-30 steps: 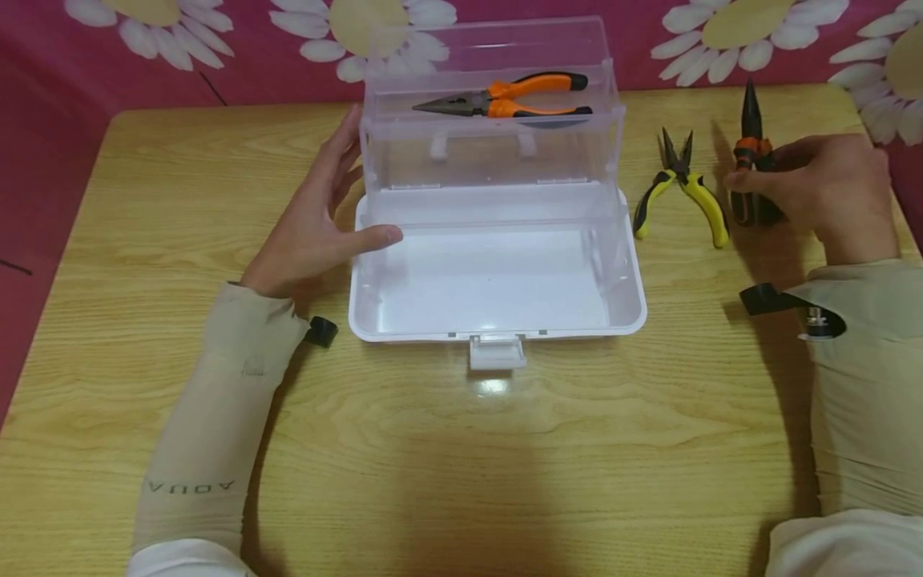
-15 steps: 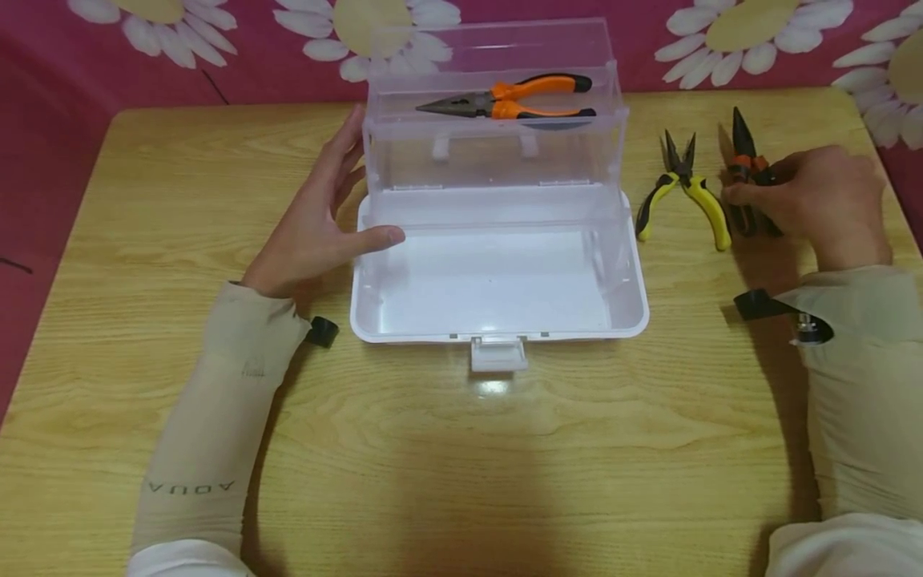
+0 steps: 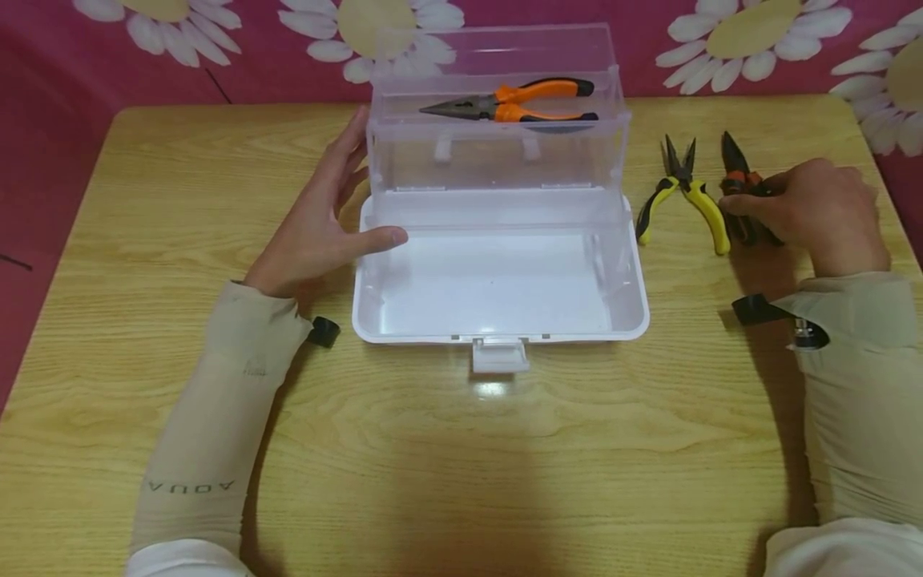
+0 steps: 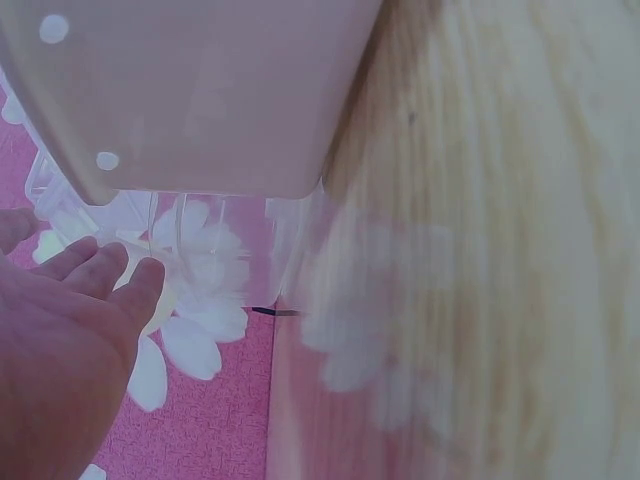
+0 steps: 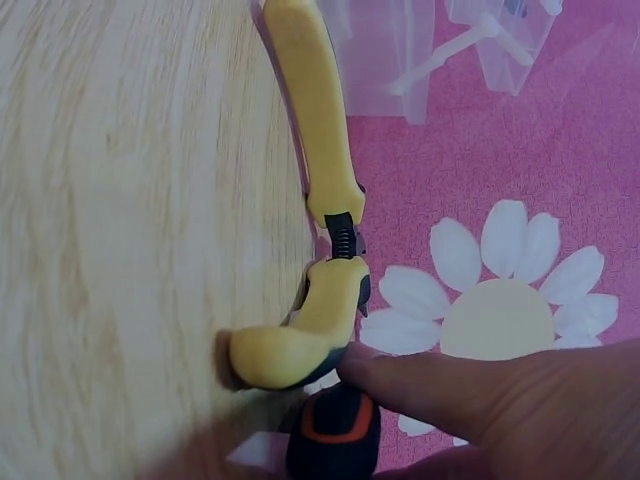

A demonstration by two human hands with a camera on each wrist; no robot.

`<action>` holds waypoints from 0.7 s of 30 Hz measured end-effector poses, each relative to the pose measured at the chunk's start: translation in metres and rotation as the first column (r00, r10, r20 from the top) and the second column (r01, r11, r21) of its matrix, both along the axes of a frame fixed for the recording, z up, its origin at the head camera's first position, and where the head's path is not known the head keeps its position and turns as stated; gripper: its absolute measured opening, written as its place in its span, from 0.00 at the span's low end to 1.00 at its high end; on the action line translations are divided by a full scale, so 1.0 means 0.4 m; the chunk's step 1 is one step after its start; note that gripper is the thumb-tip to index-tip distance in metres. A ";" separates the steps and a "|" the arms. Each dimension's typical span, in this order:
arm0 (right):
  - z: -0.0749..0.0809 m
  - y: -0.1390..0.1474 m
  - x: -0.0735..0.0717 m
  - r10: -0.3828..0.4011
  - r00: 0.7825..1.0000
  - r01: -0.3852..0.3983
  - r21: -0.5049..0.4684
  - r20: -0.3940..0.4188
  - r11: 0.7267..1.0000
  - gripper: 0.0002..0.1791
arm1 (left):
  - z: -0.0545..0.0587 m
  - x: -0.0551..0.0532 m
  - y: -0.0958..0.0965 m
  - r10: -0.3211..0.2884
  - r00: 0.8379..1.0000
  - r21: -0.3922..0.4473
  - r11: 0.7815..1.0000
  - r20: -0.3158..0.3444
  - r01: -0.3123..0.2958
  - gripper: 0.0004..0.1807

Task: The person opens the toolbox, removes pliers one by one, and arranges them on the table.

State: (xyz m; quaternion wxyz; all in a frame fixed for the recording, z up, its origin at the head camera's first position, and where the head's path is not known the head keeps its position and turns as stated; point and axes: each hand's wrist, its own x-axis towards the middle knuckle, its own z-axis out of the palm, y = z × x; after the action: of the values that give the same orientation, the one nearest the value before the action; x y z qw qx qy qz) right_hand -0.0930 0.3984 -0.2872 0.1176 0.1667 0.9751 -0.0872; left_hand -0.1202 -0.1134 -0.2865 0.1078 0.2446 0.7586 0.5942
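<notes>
My right hand (image 3: 829,212) grips black-and-orange pliers (image 3: 735,156) at the table's right side; the handles are partly hidden by the fingers, and the dark jaws point away. In the right wrist view, my thumb lies against a black-and-orange handle (image 5: 337,435). Just left of it, long-nose pliers with yellow-and-black handles (image 3: 703,210) lie spread on the wood. My left hand (image 3: 310,216) rests with straight fingers along the left side of a white toolbox (image 3: 497,280), thumb over its rim. Long-nose pliers with orange-and-black handles (image 3: 508,104) lie in the toolbox's raised clear tray.
The toolbox's clear lid (image 3: 497,48) stands raised at the back, and its front latch (image 3: 499,357) hangs down. The wooden table (image 3: 433,457) meets a pink flowered cloth (image 3: 634,48) along its far edge.
My right hand has lowered the black-and-orange pliers to the table, with their tips shifting nearer and slightly left. The left hand stays at the toolbox.
</notes>
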 end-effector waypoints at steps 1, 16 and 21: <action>0.002 0.000 0.001 -0.001 1.000 0.001 0.001 0.002 1.000 0.40 | 0.001 0.000 0.001 0.000 1.000 0.001 1.000 -0.002 0.000 0.63; 0.018 0.007 0.009 0.001 0.999 -0.001 0.000 0.034 1.000 0.36 | -0.001 -0.002 -0.001 -0.002 1.000 0.000 1.000 -0.008 0.002 0.63; 0.018 0.011 0.009 0.023 0.999 -0.023 0.022 0.030 0.999 0.36 | 0.002 -0.001 -0.002 -0.005 1.000 -0.010 1.000 -0.005 0.005 0.63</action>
State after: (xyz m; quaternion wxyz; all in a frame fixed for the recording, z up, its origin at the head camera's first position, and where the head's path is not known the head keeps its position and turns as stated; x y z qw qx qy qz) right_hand -0.0895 0.4028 -0.2800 0.1313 0.1581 0.9760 -0.0724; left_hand -0.1208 -0.1143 -0.2859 0.1085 0.2476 0.7611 0.5897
